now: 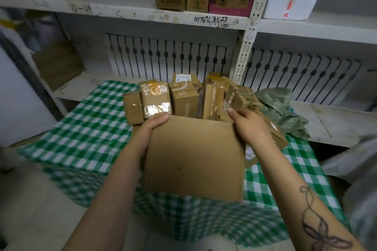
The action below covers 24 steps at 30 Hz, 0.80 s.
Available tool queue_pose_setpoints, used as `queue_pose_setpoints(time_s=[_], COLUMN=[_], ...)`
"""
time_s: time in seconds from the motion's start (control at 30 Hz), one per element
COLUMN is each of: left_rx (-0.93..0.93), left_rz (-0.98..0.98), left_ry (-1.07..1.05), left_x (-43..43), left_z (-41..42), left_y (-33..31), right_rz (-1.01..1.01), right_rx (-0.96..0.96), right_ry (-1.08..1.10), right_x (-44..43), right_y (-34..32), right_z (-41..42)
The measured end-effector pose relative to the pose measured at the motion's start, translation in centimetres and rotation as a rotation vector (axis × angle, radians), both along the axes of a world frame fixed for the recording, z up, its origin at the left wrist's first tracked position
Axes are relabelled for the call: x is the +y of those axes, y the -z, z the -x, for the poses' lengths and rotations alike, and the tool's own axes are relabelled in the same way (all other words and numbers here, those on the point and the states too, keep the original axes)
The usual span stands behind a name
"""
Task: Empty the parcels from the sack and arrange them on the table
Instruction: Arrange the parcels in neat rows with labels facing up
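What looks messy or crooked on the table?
The parcels at the right end of the row tip sideways and lean on each other, while the parcels on the left stand neatly. Another parcel lies partly hidden under the big carton. The green sack sits crumpled to their right.

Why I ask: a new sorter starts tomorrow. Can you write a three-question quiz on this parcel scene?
1. True or false: the left hand and the right hand both hold the flat cardboard box.
2. The green sack lies: A) right of the grouped parcels, B) left of them, C) on the upper shelf.
3. Fill in: the tablecloth is green-and-white ____.
Key: 1 true; 2 A; 3 checked.
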<state>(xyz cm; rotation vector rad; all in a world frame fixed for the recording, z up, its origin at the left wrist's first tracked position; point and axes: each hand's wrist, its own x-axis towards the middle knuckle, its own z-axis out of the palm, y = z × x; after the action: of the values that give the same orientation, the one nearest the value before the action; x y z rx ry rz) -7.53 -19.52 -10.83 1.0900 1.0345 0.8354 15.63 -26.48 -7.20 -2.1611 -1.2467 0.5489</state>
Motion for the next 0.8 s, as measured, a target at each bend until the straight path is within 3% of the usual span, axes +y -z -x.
queue_pose_setpoints(time_s=[0.2,0.63,0.8], left_rx=[-0.161,-0.116,-0.23], left_rz=[-0.009,-0.149,-0.266], left_ry=[-0.133,-0.204,-0.286], left_x=[-0.2,4.4,8.8], left_z=[3.6,14.4,20.5], left_y=[-1.6,-5.9,-7.9], right_rz=[-0.125,-0.332,-0.296], right_rx=[0.372,0.561,0.768], right_ry=[-0.083,-0.179,-0.203], right_x=[2.4,10.1,14.7], right_y=[-1.6,-4.4,-5.6], right_z=[4.0,15.2,21.9])
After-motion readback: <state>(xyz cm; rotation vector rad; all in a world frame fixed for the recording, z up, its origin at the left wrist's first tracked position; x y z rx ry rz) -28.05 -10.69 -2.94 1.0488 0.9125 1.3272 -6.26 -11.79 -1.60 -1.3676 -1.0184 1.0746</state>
